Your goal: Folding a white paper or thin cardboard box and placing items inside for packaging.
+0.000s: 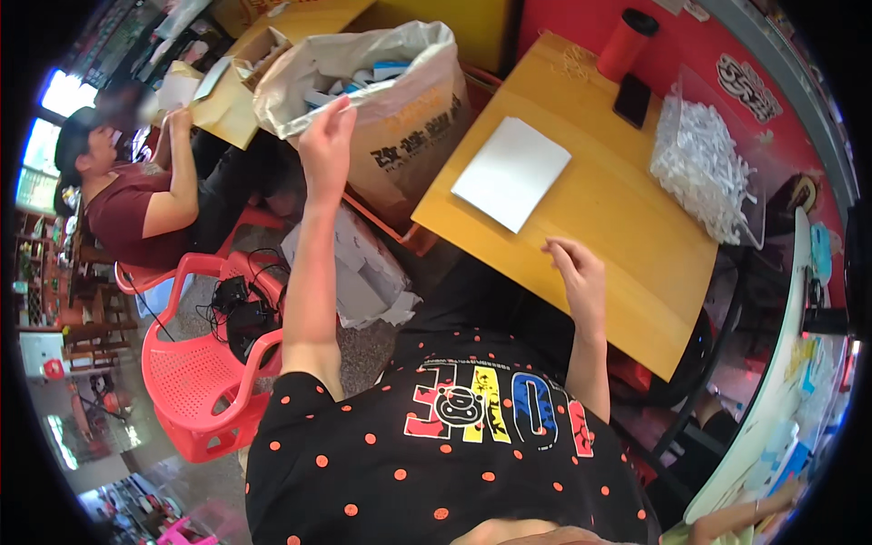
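My left hand (327, 150) is raised on a stretched arm at the near rim of a large pale sack (413, 136). Its fingers are loosely bent, and I see nothing in them. White and blue pieces (359, 80) lie inside the sack's open mouth. By the near edge of the wooden table (618, 263), my right hand (581, 277) hovers with its index finger stretched out and the others slightly curled. Nothing shows in it. Just beyond that hand, a stack of white paper (513, 173) lies flat on the table.
A clear bag of white paper strips (704, 168), a black phone (632, 100), a red cup (627, 45) and rubber bands (574, 62) are on the table. Left stand a red plastic chair (195, 381) with black cables and a white carton (354, 268). A co-worker (136, 200) sits further left.
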{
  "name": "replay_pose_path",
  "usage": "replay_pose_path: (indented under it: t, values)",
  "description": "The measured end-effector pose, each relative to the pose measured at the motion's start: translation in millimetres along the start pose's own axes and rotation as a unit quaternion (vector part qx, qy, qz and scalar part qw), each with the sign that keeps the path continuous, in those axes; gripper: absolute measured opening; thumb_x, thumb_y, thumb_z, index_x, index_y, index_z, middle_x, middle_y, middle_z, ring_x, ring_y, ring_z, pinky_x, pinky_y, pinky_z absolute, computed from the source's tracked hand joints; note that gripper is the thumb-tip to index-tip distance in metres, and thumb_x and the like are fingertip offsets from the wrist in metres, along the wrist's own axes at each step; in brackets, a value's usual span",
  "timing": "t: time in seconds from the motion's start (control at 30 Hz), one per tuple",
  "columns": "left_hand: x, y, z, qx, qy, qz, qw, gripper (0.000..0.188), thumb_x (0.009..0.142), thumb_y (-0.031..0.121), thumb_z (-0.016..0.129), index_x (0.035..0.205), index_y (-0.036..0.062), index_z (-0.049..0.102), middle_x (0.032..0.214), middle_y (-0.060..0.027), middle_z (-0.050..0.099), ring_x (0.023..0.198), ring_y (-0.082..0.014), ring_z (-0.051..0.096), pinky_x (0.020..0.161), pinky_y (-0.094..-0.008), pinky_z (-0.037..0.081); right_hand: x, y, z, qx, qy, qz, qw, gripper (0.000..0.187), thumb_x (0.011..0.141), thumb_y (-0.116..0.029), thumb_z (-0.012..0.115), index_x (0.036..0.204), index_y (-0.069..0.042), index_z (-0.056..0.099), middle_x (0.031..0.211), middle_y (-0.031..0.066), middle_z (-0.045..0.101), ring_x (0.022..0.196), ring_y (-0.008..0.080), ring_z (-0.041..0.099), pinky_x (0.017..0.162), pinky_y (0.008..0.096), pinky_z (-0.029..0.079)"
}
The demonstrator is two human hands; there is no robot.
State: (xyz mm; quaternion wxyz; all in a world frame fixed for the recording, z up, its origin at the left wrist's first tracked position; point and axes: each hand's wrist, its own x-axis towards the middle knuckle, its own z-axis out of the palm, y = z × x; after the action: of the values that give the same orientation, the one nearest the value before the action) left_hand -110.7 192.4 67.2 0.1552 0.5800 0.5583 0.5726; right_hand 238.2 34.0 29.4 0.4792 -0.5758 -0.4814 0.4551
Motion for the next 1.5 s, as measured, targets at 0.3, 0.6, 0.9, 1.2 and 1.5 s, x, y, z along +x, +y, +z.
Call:
replay_pose_path:
  t: [0.3,0.6,0.9,1.2,1.5]
  values:
    - [-168,23,9,-0.118,-0.069,-0.189,0.972,0.018,0.093,0.007,0.056,0.103,-0.0051,0.066,0.096,-0.0098,0.069,0.087,-0.0146,0.066,0.081,-0.0265,0.053,45,17,34,-0.470,-0.034,-0.281,0.836,0.051,0.078,-0.023,0.071,0.119,0.002,0.055,0.128,0.0186,0.052,0.103,0.0280,0.055,0.088,0.0379,0.044]
    - [-204,20,2,-0.171,-0.158,-0.263,0.936,0.018,0.093,0.007,0.057,0.103,-0.0053,0.066,0.095,-0.0106,0.069,0.086,-0.0147,0.066,0.080,-0.0253,0.052,44,27,42,-0.535,-0.044,-0.334,0.775,0.034,0.082,-0.016,0.064,0.111,0.002,0.059,0.121,0.0150,0.058,0.089,0.0231,0.060,0.076,0.0349,0.044]
    - [-194,44,27,-0.240,-0.189,-0.259,0.916,0.018,0.093,0.007,0.057,0.103,-0.0053,0.066,0.096,-0.0129,0.069,0.085,-0.0161,0.066,0.078,-0.0255,0.052,45,30,42,-0.450,-0.042,-0.366,0.814,0.014,0.077,-0.006,0.060,0.091,-0.002,0.060,0.103,0.0094,0.062,0.082,0.0234,0.060,0.070,0.0338,0.044]
    - [-181,43,25,-0.420,-0.196,-0.480,0.745,0.045,0.098,0.035,0.048,0.116,-0.0050,0.057,0.108,-0.0185,0.064,0.096,-0.0264,0.065,0.082,-0.0352,0.054,24,3,30,-0.325,-0.030,-0.431,0.841,0.020,0.075,-0.003,0.064,0.095,-0.002,0.063,0.096,0.0125,0.063,0.088,0.0285,0.062,0.071,0.0355,0.050]
    - [-169,44,54,-0.540,-0.218,-0.499,0.642,0.040,0.089,0.002,0.052,0.129,-0.0027,0.047,0.124,-0.0191,0.057,0.106,-0.0272,0.062,0.093,-0.0402,0.051,-38,-43,-6,-0.133,-0.171,-0.361,0.907,0.018,0.070,0.000,0.074,0.087,-0.002,0.069,0.088,0.0096,0.067,0.073,0.0219,0.062,0.061,0.0312,0.049]
